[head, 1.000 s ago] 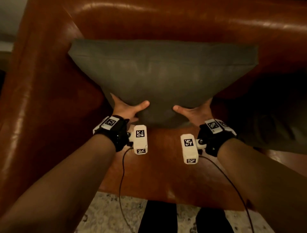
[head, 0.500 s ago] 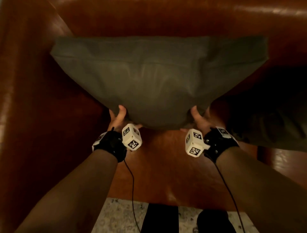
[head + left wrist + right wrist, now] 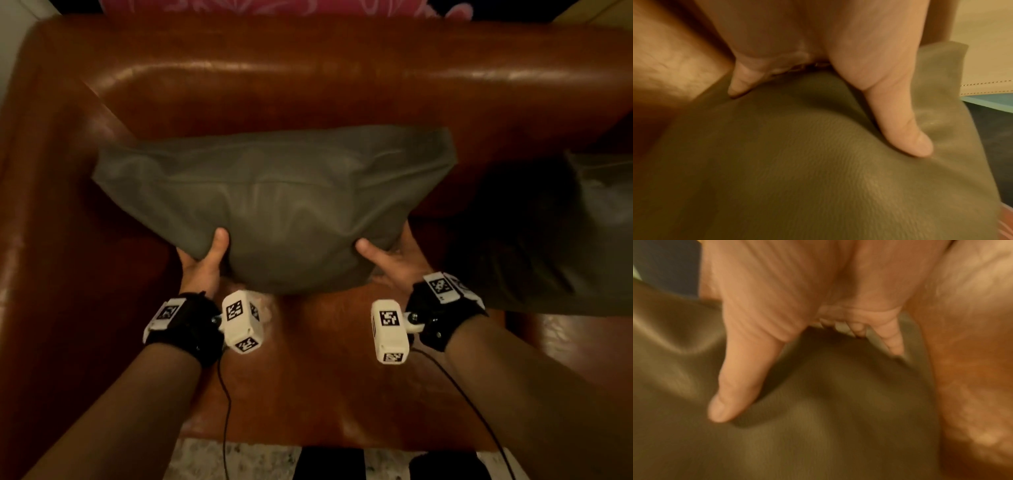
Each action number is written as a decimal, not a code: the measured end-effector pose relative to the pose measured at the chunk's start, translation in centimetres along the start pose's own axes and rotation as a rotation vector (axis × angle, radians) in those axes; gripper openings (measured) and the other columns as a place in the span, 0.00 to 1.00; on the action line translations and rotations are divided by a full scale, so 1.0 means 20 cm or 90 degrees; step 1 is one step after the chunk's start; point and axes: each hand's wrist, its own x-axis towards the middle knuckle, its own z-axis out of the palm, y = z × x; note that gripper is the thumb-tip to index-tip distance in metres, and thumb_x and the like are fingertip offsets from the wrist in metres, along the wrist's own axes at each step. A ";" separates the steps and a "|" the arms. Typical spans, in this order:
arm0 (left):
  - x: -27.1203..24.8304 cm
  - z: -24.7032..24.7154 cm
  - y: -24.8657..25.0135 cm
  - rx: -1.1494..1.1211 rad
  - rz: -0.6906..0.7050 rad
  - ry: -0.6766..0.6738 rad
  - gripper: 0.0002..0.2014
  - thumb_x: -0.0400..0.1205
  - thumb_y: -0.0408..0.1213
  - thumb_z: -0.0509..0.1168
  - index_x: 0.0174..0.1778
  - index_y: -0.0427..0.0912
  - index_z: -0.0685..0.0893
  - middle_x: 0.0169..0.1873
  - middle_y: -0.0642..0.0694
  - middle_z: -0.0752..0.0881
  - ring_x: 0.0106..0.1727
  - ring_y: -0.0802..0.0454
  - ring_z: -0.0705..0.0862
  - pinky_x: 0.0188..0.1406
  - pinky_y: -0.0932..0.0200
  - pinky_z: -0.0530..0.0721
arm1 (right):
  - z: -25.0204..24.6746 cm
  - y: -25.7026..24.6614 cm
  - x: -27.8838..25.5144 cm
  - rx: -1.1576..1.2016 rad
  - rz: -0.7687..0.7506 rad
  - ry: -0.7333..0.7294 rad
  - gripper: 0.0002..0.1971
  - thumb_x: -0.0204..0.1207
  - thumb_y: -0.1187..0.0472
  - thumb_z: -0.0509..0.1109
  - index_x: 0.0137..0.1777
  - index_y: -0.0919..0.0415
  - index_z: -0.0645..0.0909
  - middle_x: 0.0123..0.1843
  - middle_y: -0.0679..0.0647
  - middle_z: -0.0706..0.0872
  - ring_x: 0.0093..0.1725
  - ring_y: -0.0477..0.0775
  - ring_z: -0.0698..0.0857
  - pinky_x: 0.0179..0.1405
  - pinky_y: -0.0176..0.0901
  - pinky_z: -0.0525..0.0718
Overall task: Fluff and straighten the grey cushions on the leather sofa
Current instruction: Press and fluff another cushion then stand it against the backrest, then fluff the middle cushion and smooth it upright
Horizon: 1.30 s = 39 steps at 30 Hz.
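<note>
A grey cushion is held up in front of the brown leather sofa, its top edge toward the backrest. My left hand grips its lower left corner, thumb on the front face and fingers hidden behind. My right hand grips the lower right corner the same way. In the left wrist view the thumb presses into the cushion. In the right wrist view the thumb lies across the cushion, blurred. A second grey cushion lies at the right on the seat.
The sofa's left armrest rises beside the held cushion. The bare seat spreads below my wrists. A pink patterned thing shows behind the backrest. A pale rug lies at the sofa's foot.
The cushion has dropped lower and come away from the backrest. Both thumbs, tucked under half a second ago, now lie on its front face.
</note>
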 end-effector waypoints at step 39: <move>-0.91 2.53 -0.27 1.308 0.435 -0.347 0.74 0.45 0.64 0.85 0.81 0.66 0.43 0.78 0.41 0.67 0.76 0.34 0.70 0.71 0.29 0.70 | -2.45 -0.85 -0.09 -1.151 -0.189 -0.025 0.80 0.39 0.30 0.87 0.86 0.41 0.36 0.87 0.60 0.56 0.84 0.69 0.59 0.80 0.71 0.57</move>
